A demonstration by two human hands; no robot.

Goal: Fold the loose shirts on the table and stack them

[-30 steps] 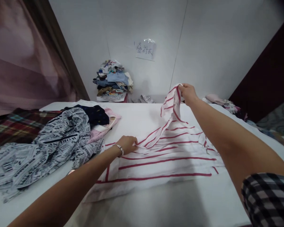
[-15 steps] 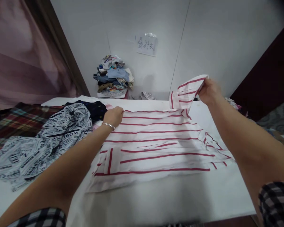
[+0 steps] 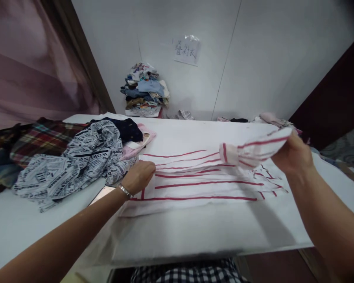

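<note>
A white shirt with red stripes (image 3: 194, 188) lies spread across the white table, its far part folded over toward me. My left hand (image 3: 140, 177), with a silver bracelet at the wrist, is closed on the shirt's left edge. On the other side my right hand (image 3: 296, 153) grips the shirt's upper right part and holds it raised off the table. A striped cuff (image 3: 230, 152) hangs beside the lifted cloth. The right fingertips are partly hidden by the fabric.
On the left lie a black-and-white print shirt (image 3: 85, 161), a plaid shirt (image 3: 51, 137) and a pink garment (image 3: 138, 145). A phone (image 3: 103, 193) rests beside my left forearm. Stacked clothes (image 3: 146, 92) stand by the wall under a paper sign (image 3: 187, 51). More cloth (image 3: 273, 118) lies at the back right.
Both hands have come nearer to me, folding the shirt's far edge over its front. My right hand has also moved right and down with the lifted cloth.
</note>
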